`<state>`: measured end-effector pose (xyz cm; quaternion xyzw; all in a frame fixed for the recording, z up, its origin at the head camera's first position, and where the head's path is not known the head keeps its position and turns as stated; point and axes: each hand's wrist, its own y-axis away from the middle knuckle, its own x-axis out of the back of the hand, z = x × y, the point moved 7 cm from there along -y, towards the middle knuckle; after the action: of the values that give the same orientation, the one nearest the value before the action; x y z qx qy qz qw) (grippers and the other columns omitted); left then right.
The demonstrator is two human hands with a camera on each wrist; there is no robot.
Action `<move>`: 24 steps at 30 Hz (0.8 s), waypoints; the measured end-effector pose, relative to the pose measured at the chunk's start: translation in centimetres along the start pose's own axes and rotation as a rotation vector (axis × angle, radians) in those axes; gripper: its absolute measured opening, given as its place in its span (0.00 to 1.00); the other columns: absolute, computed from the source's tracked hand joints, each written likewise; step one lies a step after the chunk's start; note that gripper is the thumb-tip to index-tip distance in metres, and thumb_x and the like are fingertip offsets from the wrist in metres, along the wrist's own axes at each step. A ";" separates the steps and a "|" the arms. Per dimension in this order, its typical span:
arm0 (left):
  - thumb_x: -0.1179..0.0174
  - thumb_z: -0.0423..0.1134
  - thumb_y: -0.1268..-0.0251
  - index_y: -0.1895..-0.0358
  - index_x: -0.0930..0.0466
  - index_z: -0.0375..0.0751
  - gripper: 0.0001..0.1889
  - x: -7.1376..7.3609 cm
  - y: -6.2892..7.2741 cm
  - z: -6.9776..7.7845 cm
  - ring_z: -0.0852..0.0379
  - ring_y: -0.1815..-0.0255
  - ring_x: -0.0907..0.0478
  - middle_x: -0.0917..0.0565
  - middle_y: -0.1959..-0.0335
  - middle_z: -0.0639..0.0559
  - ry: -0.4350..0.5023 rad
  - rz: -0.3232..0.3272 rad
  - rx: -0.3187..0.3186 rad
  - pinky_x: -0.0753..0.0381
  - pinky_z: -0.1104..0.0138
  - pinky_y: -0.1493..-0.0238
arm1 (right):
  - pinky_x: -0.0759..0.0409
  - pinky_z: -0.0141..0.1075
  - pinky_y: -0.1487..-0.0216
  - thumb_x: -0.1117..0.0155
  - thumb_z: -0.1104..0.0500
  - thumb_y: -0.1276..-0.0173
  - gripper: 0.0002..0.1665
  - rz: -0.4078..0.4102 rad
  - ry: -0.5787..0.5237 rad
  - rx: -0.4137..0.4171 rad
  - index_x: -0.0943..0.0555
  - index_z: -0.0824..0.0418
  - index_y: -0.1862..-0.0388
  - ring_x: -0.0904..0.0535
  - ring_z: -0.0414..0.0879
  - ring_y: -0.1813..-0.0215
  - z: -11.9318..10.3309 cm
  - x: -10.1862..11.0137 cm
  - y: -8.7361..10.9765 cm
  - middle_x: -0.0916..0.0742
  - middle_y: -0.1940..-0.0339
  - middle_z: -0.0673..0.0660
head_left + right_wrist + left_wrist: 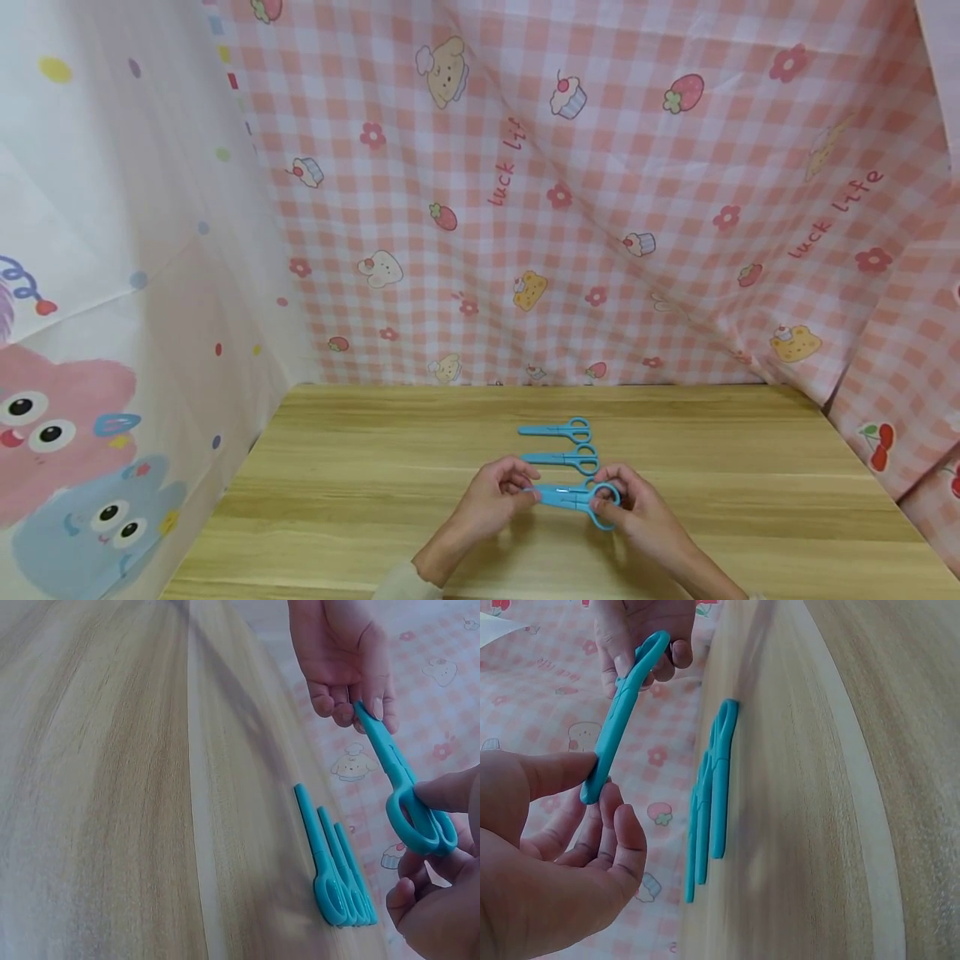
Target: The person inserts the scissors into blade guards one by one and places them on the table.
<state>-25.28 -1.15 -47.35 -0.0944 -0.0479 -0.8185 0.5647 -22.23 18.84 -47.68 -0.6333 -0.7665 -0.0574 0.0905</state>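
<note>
Between my two hands is a pair of blue scissors (564,497), lifted above the table with its blades together. My left hand (487,502) pinches the blade end between thumb and fingertips. At the other end, my right hand (647,518) holds the finger loops, its thumb on the handle (421,817). Beyond the hands, more blue scissors lie side by side on the wood: a far pair (551,431) and a nearer pair (555,458). A third lying pair (720,799) shows in both wrist views; in the head view the held scissors mostly hide it.
The wood-grain table (360,467) runs back to a pink checked cloth (465,250) hanging behind it. A white cloth with cartoon figures (172,250) hangs at the left, and more pink checked cloth (900,358) at the right.
</note>
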 end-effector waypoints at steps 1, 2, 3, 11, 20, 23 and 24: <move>0.33 0.31 0.39 0.55 0.20 0.33 0.11 0.0 0.0 0.0 0.58 0.65 0.25 0.19 0.66 0.50 0.000 -0.001 0.001 0.26 0.72 0.64 | 0.23 0.30 0.63 0.34 0.67 0.35 0.20 0.000 0.002 -0.004 0.30 0.72 0.48 0.24 0.39 0.66 0.0 0.0 0.0 0.18 0.66 0.54; 0.33 0.31 0.40 0.55 0.20 0.33 0.11 0.0 0.0 -0.1 0.58 0.65 0.25 0.19 0.66 0.50 -0.003 -0.001 0.004 0.26 0.72 0.64 | 0.23 0.30 0.63 0.34 0.67 0.35 0.21 -0.002 0.002 -0.007 0.30 0.72 0.48 0.24 0.39 0.66 0.0 0.0 0.0 0.18 0.66 0.54; 0.33 0.31 0.40 0.55 0.20 0.32 0.11 0.0 0.0 -0.1 0.58 0.65 0.25 0.19 0.66 0.50 -0.005 -0.001 0.006 0.26 0.72 0.64 | 0.23 0.31 0.63 0.34 0.67 0.35 0.20 -0.005 0.000 -0.010 0.29 0.72 0.48 0.24 0.39 0.66 0.1 0.0 0.0 0.18 0.66 0.55; 0.32 0.29 0.42 0.56 0.21 0.30 0.12 -0.1 0.1 -0.3 0.58 0.67 0.25 0.20 0.69 0.51 -0.044 -0.004 0.023 0.26 0.72 0.65 | 0.21 0.31 0.62 0.33 0.67 0.37 0.18 -0.052 -0.002 -0.012 0.26 0.73 0.51 0.22 0.39 0.66 0.3 0.0 0.1 0.17 0.65 0.58; 0.32 0.28 0.42 0.58 0.21 0.31 0.11 -0.3 0.2 -0.6 0.58 0.68 0.26 0.21 0.69 0.52 -0.070 -0.018 0.051 0.27 0.72 0.66 | 0.22 0.30 0.61 0.32 0.67 0.37 0.17 -0.072 0.043 -0.005 0.25 0.72 0.52 0.21 0.39 0.65 0.7 0.0 0.0 0.16 0.64 0.58; 0.32 0.28 0.42 0.57 0.21 0.31 0.11 -0.4 0.2 -0.8 0.58 0.69 0.26 0.21 0.70 0.52 -0.078 -0.027 0.055 0.27 0.72 0.67 | 0.22 0.30 0.61 0.32 0.67 0.37 0.16 -0.073 0.056 0.004 0.25 0.72 0.53 0.22 0.39 0.66 0.9 0.1 0.0 0.16 0.65 0.57; 0.32 0.28 0.42 0.57 0.21 0.31 0.11 -0.4 0.2 -0.9 0.58 0.69 0.26 0.21 0.70 0.53 -0.080 -0.029 0.054 0.27 0.72 0.67 | 0.22 0.30 0.62 0.32 0.67 0.37 0.16 -0.074 0.059 0.010 0.25 0.72 0.53 0.22 0.39 0.66 0.9 0.1 0.0 0.16 0.65 0.57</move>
<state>-25.10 -1.01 -48.28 -0.1112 -0.0941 -0.8206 0.5526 -22.35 19.08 -48.59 -0.6019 -0.7868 -0.0756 0.1140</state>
